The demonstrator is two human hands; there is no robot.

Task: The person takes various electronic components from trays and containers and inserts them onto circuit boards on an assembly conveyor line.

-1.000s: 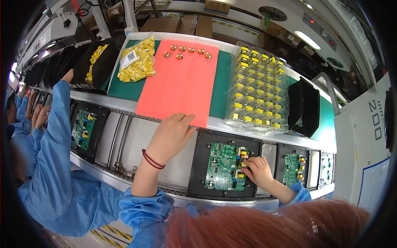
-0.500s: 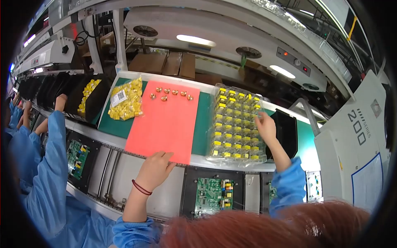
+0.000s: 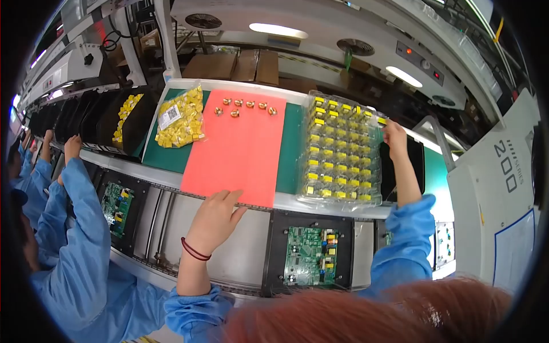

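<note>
The grip of the right hand [image 3: 396, 139] is at the far right corner of the clear tray [image 3: 337, 201], fingers bent close to a yellow part [image 3: 381, 121]; whether they clamp it, I cannot tell. The left hand [image 3: 213, 220] has its thumb apart from the fingers, at the near edge of the pink sheet [image 3: 229, 154]. On the green counter [image 3: 291, 148] lie the tray, holding rows of yellow parts, the sheet with seven coils [image 3: 250, 104], and a bag [image 3: 180, 120]. A black bin [image 3: 389, 177] stands just right of the tray.
</note>
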